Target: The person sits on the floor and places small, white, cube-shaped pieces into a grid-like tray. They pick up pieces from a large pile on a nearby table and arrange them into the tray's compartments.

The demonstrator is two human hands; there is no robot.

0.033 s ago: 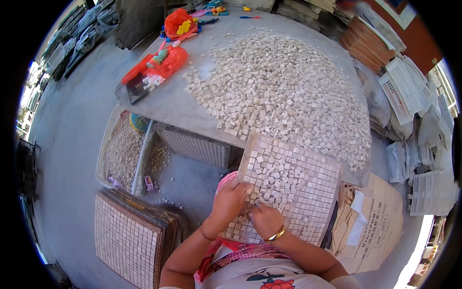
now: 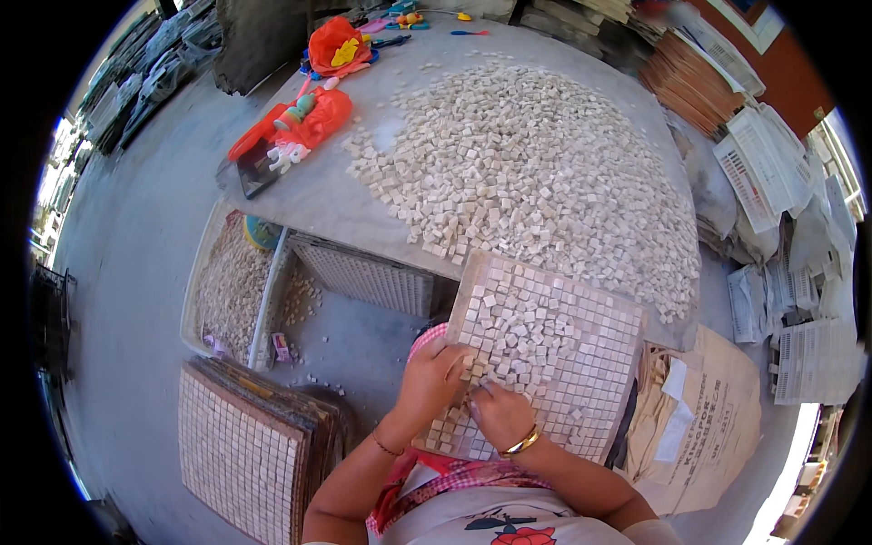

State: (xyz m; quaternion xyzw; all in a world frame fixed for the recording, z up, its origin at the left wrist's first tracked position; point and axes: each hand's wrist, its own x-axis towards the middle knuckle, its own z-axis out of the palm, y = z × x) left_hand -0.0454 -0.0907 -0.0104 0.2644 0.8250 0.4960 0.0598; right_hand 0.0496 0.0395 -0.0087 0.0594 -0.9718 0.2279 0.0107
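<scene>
A square mosaic tray point(image 2: 595, 436) rests tilted in front of my body, its grid partly filled with small pale stone tiles. Loose tiles point(image 2: 522, 331) lie heaped over its upper middle. At the tray's left edge, my left hand point(image 2: 430, 380) is closed, fingertips against some tiles there. Just right of it, my right hand point(image 2: 502, 416) has its fingers curled and pinched low over the grid, wearing a gold bangle. Whatever either hand pinches is hidden by the fingers. Beyond the tray, a big pile of the same tiles point(image 2: 527, 163) covers the grey table point(image 2: 363, 213).
Stacked filled tile boards point(image 2: 241, 440) stand at the lower left, near a white bin point(image 2: 189, 309) of tile pieces. Red plastic bags point(image 2: 318, 118) and toys sit at the table's far left. A brown paper sack point(image 2: 718, 436) lies right; white plastic crates point(image 2: 763, 168) are piled beyond.
</scene>
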